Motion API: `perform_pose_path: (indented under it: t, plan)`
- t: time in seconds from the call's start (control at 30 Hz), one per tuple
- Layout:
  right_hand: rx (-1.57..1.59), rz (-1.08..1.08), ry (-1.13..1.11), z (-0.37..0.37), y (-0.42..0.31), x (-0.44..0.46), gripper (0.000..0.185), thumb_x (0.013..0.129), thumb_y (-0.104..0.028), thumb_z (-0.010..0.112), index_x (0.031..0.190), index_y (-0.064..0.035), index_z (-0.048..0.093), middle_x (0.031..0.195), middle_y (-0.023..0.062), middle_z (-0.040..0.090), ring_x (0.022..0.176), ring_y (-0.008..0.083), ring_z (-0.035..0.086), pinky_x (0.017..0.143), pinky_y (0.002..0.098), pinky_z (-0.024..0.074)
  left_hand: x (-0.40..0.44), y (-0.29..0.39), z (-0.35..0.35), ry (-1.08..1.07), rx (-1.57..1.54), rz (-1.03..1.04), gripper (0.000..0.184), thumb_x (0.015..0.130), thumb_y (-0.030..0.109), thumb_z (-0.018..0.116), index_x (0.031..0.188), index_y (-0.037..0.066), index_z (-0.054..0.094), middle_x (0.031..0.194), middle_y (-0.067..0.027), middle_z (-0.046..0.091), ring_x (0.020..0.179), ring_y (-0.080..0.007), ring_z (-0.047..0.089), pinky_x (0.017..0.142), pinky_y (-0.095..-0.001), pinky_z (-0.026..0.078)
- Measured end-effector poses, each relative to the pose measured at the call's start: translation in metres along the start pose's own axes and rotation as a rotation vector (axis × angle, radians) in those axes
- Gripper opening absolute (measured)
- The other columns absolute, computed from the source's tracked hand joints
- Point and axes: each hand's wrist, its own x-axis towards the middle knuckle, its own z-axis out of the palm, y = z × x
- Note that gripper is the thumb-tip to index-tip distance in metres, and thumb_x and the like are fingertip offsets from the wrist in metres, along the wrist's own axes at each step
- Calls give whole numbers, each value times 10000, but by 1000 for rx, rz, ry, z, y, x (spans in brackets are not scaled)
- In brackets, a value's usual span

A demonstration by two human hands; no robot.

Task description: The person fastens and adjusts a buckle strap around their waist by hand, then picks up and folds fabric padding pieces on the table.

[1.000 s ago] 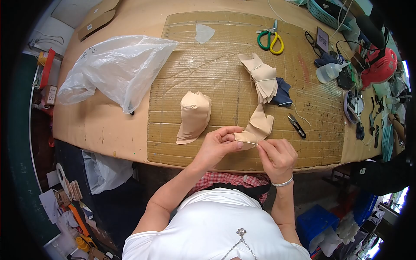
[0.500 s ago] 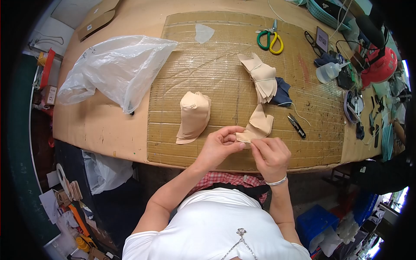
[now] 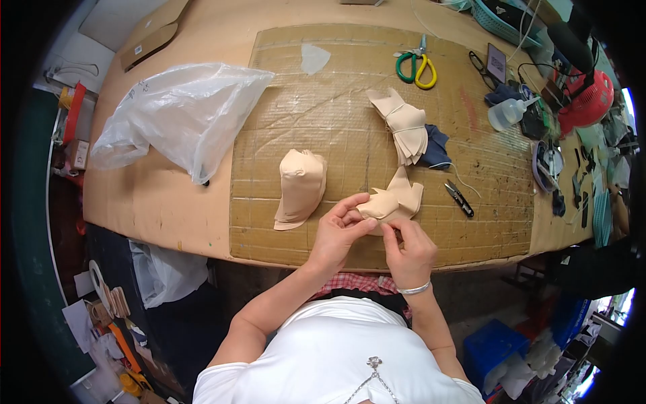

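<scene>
Beige cloth piece [image 3: 408, 198] is held near the front edge of the worktop [image 3: 155, 209], its near rim pinched between thumb and fingers by both the left hand [image 3: 340, 232] and the right hand [image 3: 409, 250], which are set close together. A folded beige stack [image 3: 301, 188] is placed on the cardboard [image 3: 269, 128] toward its left edge, and a tied bundle [image 3: 408, 121] is laid farther back, touching a dark blue cloth [image 3: 437, 145]. Toward the right edge, black snips [image 3: 460, 200] are laid, with green-and-yellow scissors [image 3: 422, 47] placed near the back edge.

The held fabric [image 3: 405, 196] is beige — the cloth [image 3: 437, 145] navy, scissor handles [image 3: 426, 86] green and yellow.
</scene>
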Motion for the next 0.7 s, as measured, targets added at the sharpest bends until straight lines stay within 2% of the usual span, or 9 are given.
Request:
perform_pose_path:
  t: [0.13,0.23,0.3,0.47,0.53,0.63,0.7]
  plan:
    - [92,63,-22,5,-1,-3,86,787,-96,663,799,-47,594,741,104,605,630,289,600,543,363,464,2,-2,2,6,-94,-7,513,799,-50,640,1268,8,439,971,-94,644,888,-111,606,812,-228,483]
    - [82,48,-15,4,0,-3,78,792,-93,654,806,-46,594,751,106,607,650,296,607,552,367,468,4,-4,-1,-6,-114,-29,550,788,-60,646,1276,31,408,954,-82,655,880,-113,620,758,-215,510]
    - [60,33,-19,-1,0,-1,77,792,-96,653,808,-48,595,750,105,606,647,295,606,553,367,468,6,-6,-4,-40,-110,-55,534,797,-60,639,1270,22,406,957,-93,647,889,-130,617,813,-239,499]
    - [63,30,-71,-9,2,0,76,793,-103,650,813,-52,598,749,107,605,644,291,606,552,365,465,5,-8,-3,-30,-112,-74,538,796,-61,640,1271,30,404,961,-91,646,890,-128,617,808,-234,503]
    - [119,81,-72,-9,3,-1,65,803,-60,639,814,-11,597,722,134,590,578,265,577,529,322,449,5,-7,-2,-24,-115,-84,537,797,-61,639,1270,32,404,969,-92,644,897,-127,615,808,-234,503]
    - [137,95,-41,-4,3,-4,66,811,-59,632,815,-5,594,724,135,594,581,248,580,532,315,449,5,-6,-1,-18,-171,-96,534,802,-55,636,1272,36,401,1000,-95,634,914,-124,609,818,-240,504]
    - [162,126,-40,-1,3,-3,65,815,-79,627,814,-24,592,731,130,599,597,281,587,536,341,453,6,-8,-3,-47,-185,-95,527,811,-45,629,1276,44,398,1029,-94,625,936,-128,604,831,-245,503]
